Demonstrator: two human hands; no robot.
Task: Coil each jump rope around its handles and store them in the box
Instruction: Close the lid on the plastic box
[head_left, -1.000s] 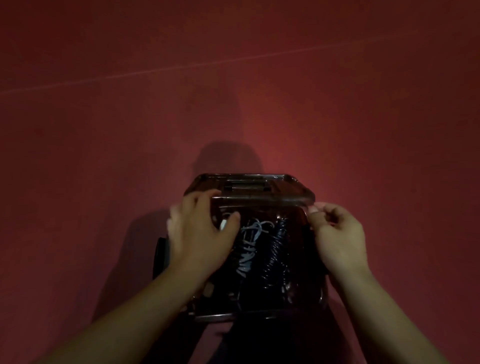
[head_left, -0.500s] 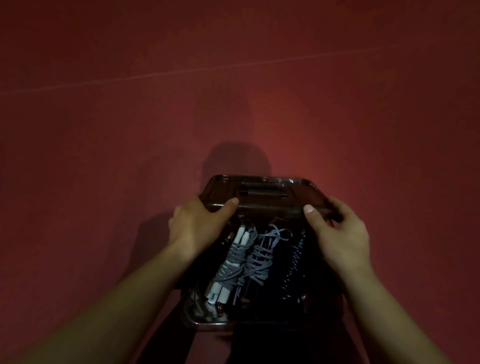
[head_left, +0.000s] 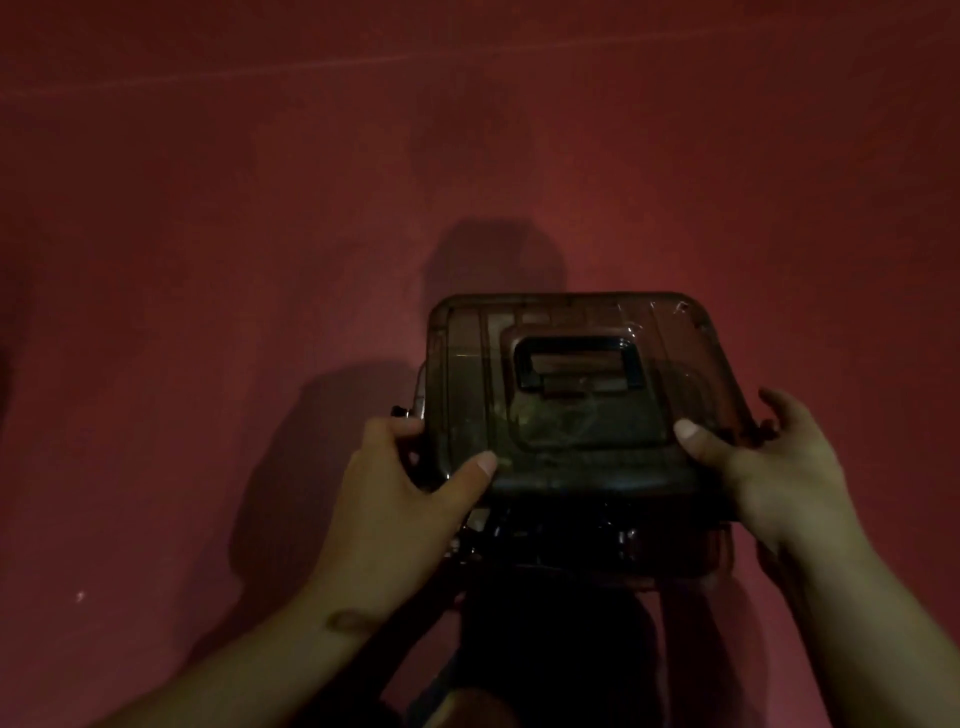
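Fingers of both hands are curled onto the lid (head_left: 571, 395) of the box (head_left: 670, 551): the left hand (head_left: 395, 514) wraps the lid's left edge with its thumb lying flat on top near the front corner, and the right hand (head_left: 779, 478) holds the right edge, thumb pressed on top, the other fingers (head_left: 784, 410) spread behind the rim. Between the two thumbs sits the lid's dark carry handle (head_left: 576, 364), just beyond them. Below the thumbs, the box body shows only as a dark band with a few glints; the jump ropes inside are hidden (too dim and covered to make out).

The risk, as I judge it, is a crooked close. The lid looks tilted toward the camera with its front edge not yet seated, so a push from one thumb alone could leave one side riding on the rim. A loop or handle end standing high inside could also catch under the front edge and stop the latch (head_left: 402, 413) by the left fingers from engaging. The box could slide on the red surface (head_left: 208, 312) if pressed unevenly.

Compared with half a second ago, the lid has swung from nearly upright to down over the opening, the coiled ropes then in plain view are now covered, and both thumbs have moved onto the lid's top.
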